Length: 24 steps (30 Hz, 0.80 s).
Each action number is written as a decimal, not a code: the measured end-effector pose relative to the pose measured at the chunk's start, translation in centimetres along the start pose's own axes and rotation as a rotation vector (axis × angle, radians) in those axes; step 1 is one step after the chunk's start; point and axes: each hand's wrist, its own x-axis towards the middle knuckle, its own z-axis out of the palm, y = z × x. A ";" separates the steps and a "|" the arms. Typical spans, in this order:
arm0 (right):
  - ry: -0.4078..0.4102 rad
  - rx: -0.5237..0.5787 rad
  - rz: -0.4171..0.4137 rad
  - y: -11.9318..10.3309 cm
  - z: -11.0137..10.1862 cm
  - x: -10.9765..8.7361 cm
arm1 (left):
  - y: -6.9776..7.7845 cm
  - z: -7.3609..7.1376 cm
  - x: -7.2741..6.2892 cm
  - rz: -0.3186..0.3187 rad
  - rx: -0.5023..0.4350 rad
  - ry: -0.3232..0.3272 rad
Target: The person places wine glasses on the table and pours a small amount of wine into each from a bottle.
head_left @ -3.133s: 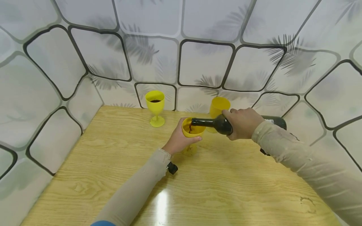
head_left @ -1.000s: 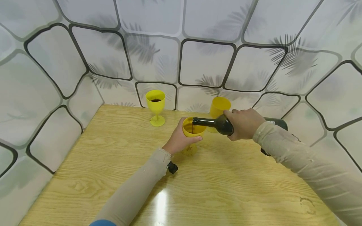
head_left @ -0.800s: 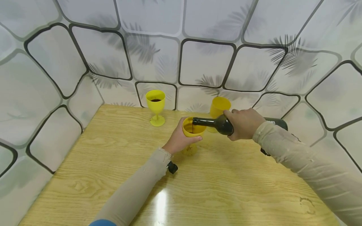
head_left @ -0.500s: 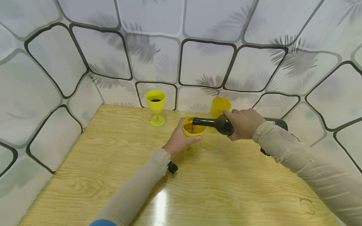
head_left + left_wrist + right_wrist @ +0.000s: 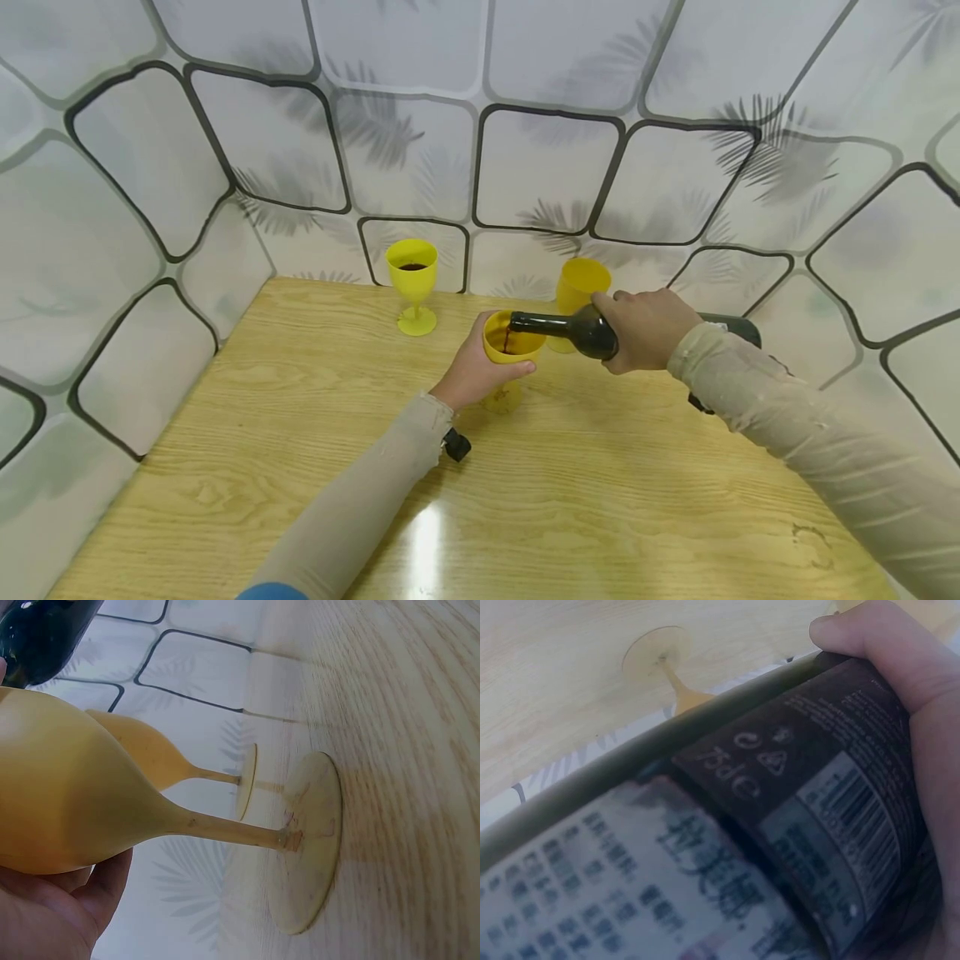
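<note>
My left hand (image 5: 480,364) grips the bowl of a yellow goblet (image 5: 515,353), fingers behind it and thumb along the near side. In the left wrist view the goblet's round foot (image 5: 307,847) is on the wooden table. With my right hand (image 5: 651,327) I hold a dark green wine bottle (image 5: 592,332) by its body, tipped nearly level. The bottle's mouth is over the goblet's rim, and a thin stream of dark red liquid runs down inside. Printed labels (image 5: 802,802) cover the bottle in the right wrist view.
A brighter yellow goblet (image 5: 412,271) with dark liquid stands at the back left of the wooden table (image 5: 300,400). Another yellow goblet (image 5: 582,282) stands behind the bottle, partly hidden by it. A patterned wall (image 5: 420,158) closes off the back and sides.
Both hands, the goblet and the bottle hold nearly the same place throughout. The stream of liquid shifts slightly in shape while it keeps running.
</note>
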 end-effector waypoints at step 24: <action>-0.012 0.009 0.015 -0.1 -0.1 0.0 | 0.0 0.0 0.0 0.010 0.002 -0.001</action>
